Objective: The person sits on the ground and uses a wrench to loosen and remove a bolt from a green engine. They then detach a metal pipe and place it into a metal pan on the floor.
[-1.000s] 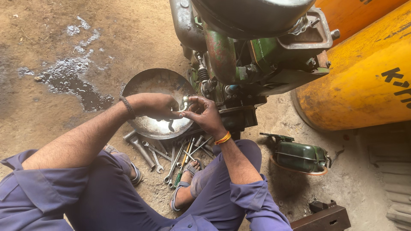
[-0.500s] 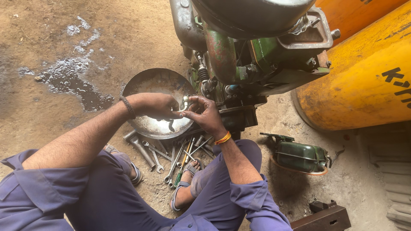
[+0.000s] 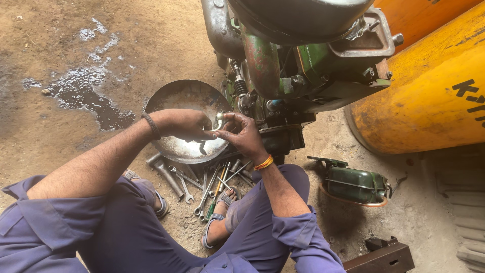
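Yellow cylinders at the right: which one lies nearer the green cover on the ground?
The lower, paler yellow cylinder: its round end sits just above the green cover. The deeper orange one lies behind it, at the top edge.

Counting here: two hands (image 3: 184,124) (image 3: 242,134) showing, one metal bowl (image 3: 172,98), one green engine (image 3: 298,65), two yellow cylinders (image 3: 429,96), one green cover (image 3: 356,184), roughly ten wrenches (image 3: 207,184) lying around, exact count unclear.

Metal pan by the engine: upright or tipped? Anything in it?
Upright. The metal pan sits flat on the ground, open side up, interior visible with one small dark part inside; otherwise mostly bare.
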{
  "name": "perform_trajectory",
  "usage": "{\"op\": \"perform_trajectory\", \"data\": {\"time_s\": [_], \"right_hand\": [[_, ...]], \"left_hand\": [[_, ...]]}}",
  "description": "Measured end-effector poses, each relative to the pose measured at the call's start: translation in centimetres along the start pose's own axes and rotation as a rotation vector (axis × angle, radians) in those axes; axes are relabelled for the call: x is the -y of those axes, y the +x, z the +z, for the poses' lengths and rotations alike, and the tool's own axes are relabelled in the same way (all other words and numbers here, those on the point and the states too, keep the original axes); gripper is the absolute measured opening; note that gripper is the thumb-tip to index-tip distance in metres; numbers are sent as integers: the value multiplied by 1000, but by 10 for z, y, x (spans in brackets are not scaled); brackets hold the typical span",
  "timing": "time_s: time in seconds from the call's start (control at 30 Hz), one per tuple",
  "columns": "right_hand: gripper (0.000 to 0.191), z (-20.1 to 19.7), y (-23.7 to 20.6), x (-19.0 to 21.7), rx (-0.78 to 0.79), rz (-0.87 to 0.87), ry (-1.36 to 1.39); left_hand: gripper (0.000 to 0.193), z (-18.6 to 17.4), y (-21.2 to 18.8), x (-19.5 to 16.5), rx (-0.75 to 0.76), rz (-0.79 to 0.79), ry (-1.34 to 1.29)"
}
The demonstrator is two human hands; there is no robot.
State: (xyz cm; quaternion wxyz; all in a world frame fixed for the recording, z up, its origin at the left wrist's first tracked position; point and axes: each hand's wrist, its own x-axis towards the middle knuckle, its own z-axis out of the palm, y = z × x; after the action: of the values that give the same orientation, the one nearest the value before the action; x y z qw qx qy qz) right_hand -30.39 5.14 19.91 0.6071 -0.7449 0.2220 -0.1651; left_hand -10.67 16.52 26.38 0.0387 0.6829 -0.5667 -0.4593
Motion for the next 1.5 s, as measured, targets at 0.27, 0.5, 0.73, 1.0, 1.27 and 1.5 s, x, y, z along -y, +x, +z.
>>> {"op": "perform_trajectory", "data": {"time_s": [0.27,0.5,0.73,1.0,1.27,1.5], "right_hand": [[42,0,-2,4,26,-15,-12],[40,0,-2,6,27,-18,-25],[40,0,-1,5,28,-22,-1],[42,0,-1,5,23,13,-29],[41,0,0,2,38,10,28],[41,0,0,3,-11,30,90]], "left_hand": [[50,0,1,1,8,-12,5],[49,1,3,3,11,-10,-13],[48,0,2,2,18,-13,-17],[50,-1,-3,-1,22,-16,20],[50,0,1,2,19,-29,17],[52,0,8,6,-24,30,60]]}}
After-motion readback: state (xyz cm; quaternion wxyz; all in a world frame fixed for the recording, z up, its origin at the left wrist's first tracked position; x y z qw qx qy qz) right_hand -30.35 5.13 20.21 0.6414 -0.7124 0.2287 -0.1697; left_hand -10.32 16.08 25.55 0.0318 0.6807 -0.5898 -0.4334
